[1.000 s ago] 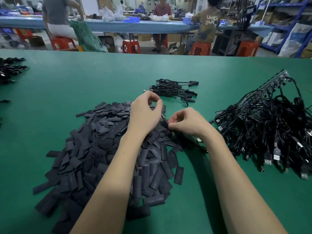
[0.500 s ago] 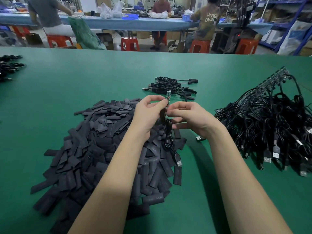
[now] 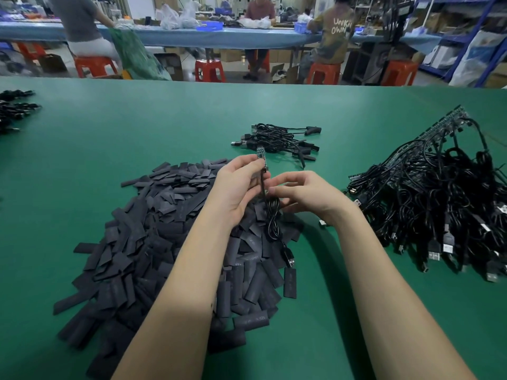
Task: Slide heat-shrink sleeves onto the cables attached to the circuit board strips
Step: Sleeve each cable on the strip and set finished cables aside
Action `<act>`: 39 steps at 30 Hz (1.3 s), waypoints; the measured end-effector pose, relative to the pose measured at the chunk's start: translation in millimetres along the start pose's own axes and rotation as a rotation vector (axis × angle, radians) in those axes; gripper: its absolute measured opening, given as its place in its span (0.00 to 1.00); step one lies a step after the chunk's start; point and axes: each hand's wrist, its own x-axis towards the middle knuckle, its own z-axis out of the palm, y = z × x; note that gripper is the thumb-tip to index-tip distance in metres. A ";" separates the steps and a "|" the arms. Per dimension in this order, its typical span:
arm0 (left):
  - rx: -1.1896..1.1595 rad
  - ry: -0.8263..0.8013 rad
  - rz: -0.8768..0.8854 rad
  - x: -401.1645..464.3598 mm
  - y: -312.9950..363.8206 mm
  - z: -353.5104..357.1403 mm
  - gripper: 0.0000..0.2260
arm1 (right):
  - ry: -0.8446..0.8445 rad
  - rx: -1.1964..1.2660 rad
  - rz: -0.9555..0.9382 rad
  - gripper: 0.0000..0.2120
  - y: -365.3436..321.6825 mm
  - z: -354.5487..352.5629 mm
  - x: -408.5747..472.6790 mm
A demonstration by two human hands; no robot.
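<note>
1. Nearest lies a big heap of flat black sleeves (image 3: 170, 242) on the green table (image 3: 109, 138), spread under both forearms.
2. Above the heap, the left hand (image 3: 238, 185) pinches a small circuit board (image 3: 261, 156) upright between thumb and fingers; its black cable (image 3: 273, 220) hangs down in a loop, the plug end resting on the sleeves.
3. The right hand (image 3: 307, 193) sits just beside the cable with fingers curled toward it; whether it holds anything I cannot tell.
4. To the right is a large tangle of black cables (image 3: 428, 198) joined to board strips.
5. Further back lies a small bundle of cables (image 3: 277, 139).
6. Beyond the table, people sit on red stools (image 3: 210, 69).
</note>
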 end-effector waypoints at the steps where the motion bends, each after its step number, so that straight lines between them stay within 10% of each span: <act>1: 0.016 -0.009 0.004 -0.6 0.1 -0.6 0.03 | -0.017 -0.036 -0.005 0.05 -0.3 0.6 -0.5; 15: 0.049 -0.091 0.003 -1.9 2.9 -6.2 0.02 | -0.082 -0.393 -0.009 0.08 -3.0 9.9 -2.9; 29: 0.159 -0.156 -0.021 -5.9 1.2 -2.5 0.06 | 0.204 0.521 -0.161 0.04 -14.6 -6.8 -1.4; 39: 0.146 -0.180 -0.021 -4.4 -0.4 -4.1 0.05 | 0.185 0.568 -0.227 0.06 -10.6 -4.8 -1.4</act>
